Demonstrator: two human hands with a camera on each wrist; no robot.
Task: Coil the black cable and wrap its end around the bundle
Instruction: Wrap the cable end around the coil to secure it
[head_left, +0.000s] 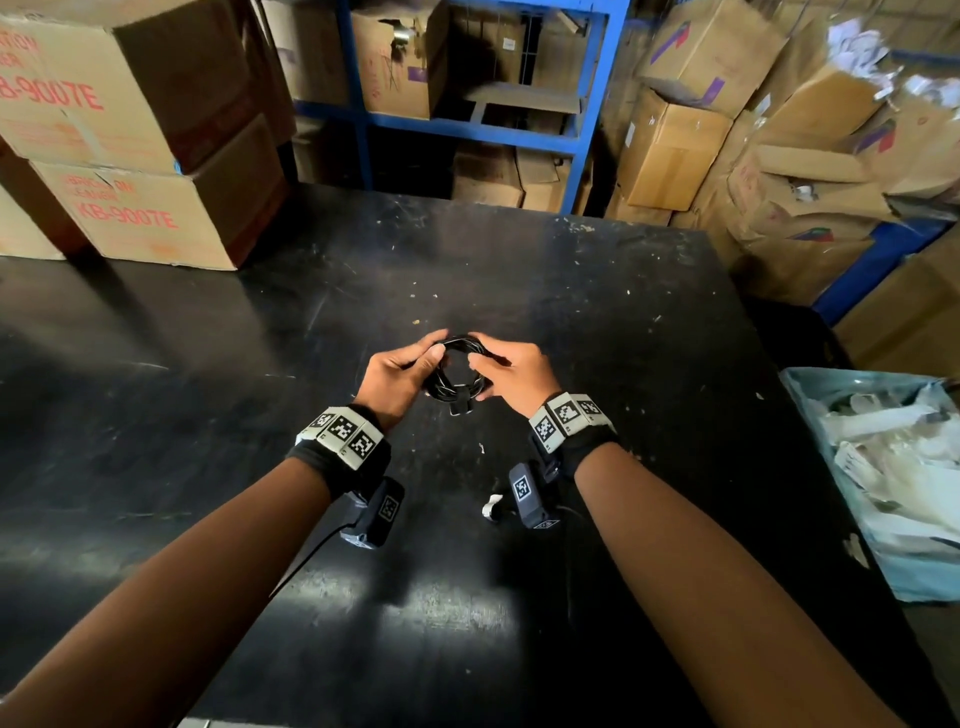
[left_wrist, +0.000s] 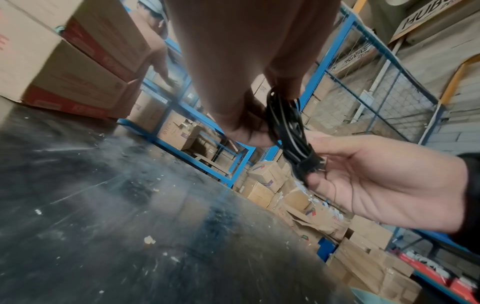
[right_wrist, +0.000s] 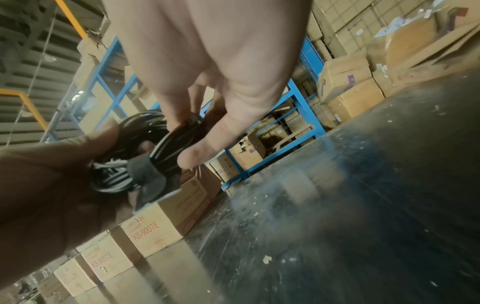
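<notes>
I hold the cable (head_left: 457, 371) as a small round coil above the table (head_left: 597, 312), between both hands, clear of the surface. My left hand (head_left: 397, 376) pinches the coil's left side, thumb over the strands and fingers curled behind. My right hand (head_left: 511, 371) grips the right side, fingers curled through the loop, thumb (right_wrist: 200, 152) lying alongside the strands near the plug (right_wrist: 149, 179) at the bottom. The coiling looks done to me; what remains, I judge, is winding the free end round the bundle.

To do that well I want my left hand to be the anchor: a firm pinch that flattens the loops together so none springs out. Then my right hand can let go of the coil and take only the tail near the plug. I should wrap across the strands, not along them, each turn snug against the last, pulling lightly so the ring does not buckle. The cable looks stiff and glossy, so it may slip and uncoil if I loosen both grips at once. I cannot tell how much tail is free.
</notes>
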